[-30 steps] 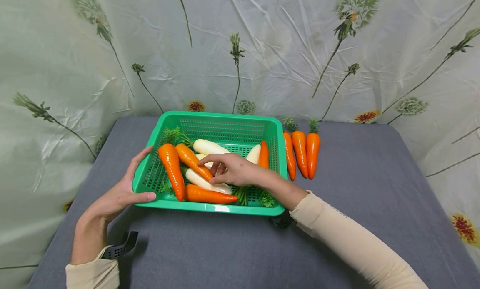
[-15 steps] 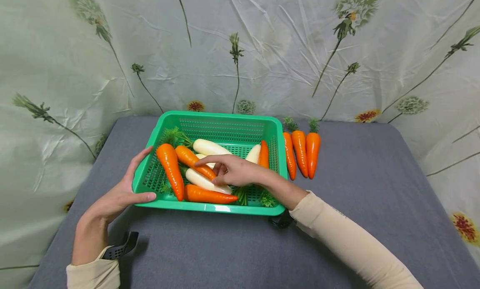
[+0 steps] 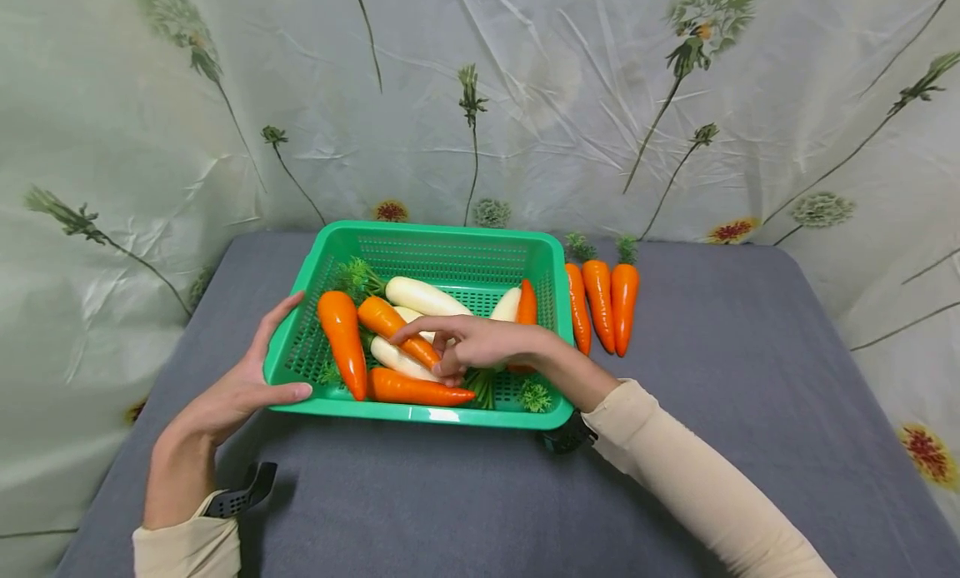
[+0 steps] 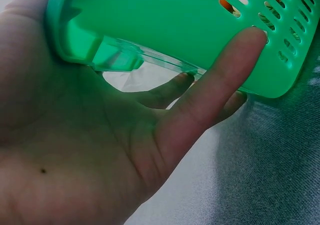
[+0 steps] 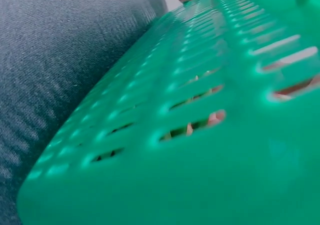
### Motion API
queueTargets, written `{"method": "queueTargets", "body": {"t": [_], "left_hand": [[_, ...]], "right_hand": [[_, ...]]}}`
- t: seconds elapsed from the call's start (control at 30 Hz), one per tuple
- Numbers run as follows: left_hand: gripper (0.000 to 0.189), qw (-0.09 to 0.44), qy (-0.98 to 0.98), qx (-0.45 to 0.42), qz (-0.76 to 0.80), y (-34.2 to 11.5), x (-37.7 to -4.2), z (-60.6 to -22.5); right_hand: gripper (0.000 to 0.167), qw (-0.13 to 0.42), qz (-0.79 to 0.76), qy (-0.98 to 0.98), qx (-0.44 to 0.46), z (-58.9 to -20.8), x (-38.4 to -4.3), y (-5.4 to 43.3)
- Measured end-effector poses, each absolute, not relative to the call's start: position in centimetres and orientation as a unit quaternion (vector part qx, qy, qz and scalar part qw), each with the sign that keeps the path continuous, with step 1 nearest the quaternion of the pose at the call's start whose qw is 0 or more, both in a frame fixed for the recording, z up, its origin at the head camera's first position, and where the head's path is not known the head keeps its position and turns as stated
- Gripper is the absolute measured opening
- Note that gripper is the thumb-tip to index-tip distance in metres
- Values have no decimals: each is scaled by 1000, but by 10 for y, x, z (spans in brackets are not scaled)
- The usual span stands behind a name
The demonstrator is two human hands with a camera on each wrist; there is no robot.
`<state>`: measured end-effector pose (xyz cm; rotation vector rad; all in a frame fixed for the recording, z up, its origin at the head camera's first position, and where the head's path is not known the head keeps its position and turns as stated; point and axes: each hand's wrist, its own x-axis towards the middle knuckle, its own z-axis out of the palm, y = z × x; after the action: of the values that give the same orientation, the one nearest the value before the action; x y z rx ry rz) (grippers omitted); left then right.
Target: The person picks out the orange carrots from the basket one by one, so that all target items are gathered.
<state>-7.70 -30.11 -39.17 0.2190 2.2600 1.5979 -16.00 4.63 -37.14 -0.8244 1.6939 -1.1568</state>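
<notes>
A green plastic basket (image 3: pixel 442 415) holds several orange carrots and white radishes with leafy tops. My left hand (image 3: pixel 225 395) holds its near left corner, thumb over the rim; in the left wrist view, the fingers (image 4: pixel 220 80) lie against the outer wall. Over the basket's middle, my right hand (image 3: pixel 480 345) pinches the pointed end of a carrot (image 3: pixel 386 320), index finger stretched along it. Nearby lie another upright-lying carrot (image 3: pixel 342 341), a crosswise carrot (image 3: pixel 416 388) and white radishes (image 3: pixel 423 295). The right wrist view shows mostly basket wall (image 5: pixel 200 175), hiding the right fingers.
Three carrots (image 3: pixel 624 307) lie side by side on the grey tablecloth (image 3: pixel 720 336), just right of the basket. A flowered curtain (image 3: pixel 540 128) hangs behind the table. A dark object (image 3: pixel 564 436) shows below my right wrist.
My right hand has shifted slightly right and toward me, drawing the pinched carrot the same way. The carrot beside it has shifted a little. My left hand stays at the basket.
</notes>
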Motion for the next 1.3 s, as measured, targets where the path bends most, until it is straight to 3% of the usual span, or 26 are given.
{"method": "queueTargets", "body": {"t": [0.5, 0.93, 1.3], "left_hand": [[112, 179, 795, 77, 574, -299, -80, -392], [113, 179, 795, 81, 574, -299, -81, -396], [113, 183, 799, 76, 568, -300, -76, -392]], "right_hand": [[55, 430, -497, 658, -366, -368, -161, 53], [59, 279, -539, 717, -343, -368, -164, 70], [59, 182, -565, 736, -326, -362, -158, 85]]}}
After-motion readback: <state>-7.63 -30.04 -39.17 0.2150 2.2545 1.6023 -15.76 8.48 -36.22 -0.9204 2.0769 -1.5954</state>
